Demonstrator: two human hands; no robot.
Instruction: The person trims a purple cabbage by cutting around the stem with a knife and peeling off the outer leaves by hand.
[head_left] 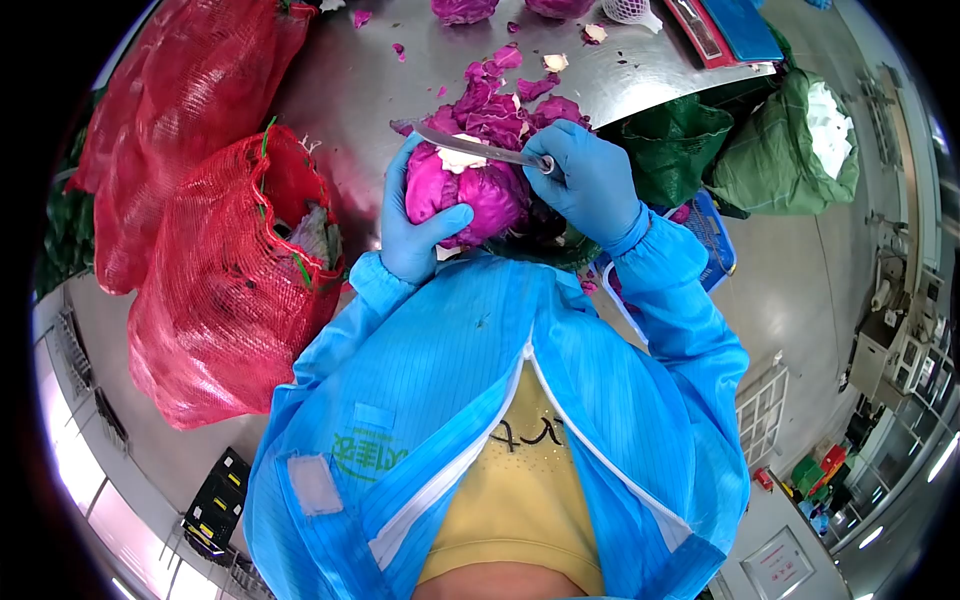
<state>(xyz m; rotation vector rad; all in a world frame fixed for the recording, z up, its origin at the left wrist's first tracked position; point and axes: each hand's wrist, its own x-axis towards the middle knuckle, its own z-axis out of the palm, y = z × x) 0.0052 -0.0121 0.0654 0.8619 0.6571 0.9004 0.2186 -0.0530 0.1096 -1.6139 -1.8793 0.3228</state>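
Note:
My left hand (418, 222), in a blue glove, grips a purple cabbage (478, 208) from its left side, with the thumb across the front. The pale cut stem end of the cabbage faces up. In my right hand (585, 185), also gloved, is a knife (480, 148); its blade points left and lies over the stem end. Whether the edge is in the cabbage I cannot tell. Loose purple cabbage leaves (490, 112) are heaped just beyond the cabbage on the metal table (370, 75).
Red mesh sacks (225, 290) stand at the left. Green sacks (790, 150) and a blue basket (715, 240) are at the right. More purple cabbages (463, 8), stem pieces (554, 62) and a blue board (742, 28) lie at the table's far side.

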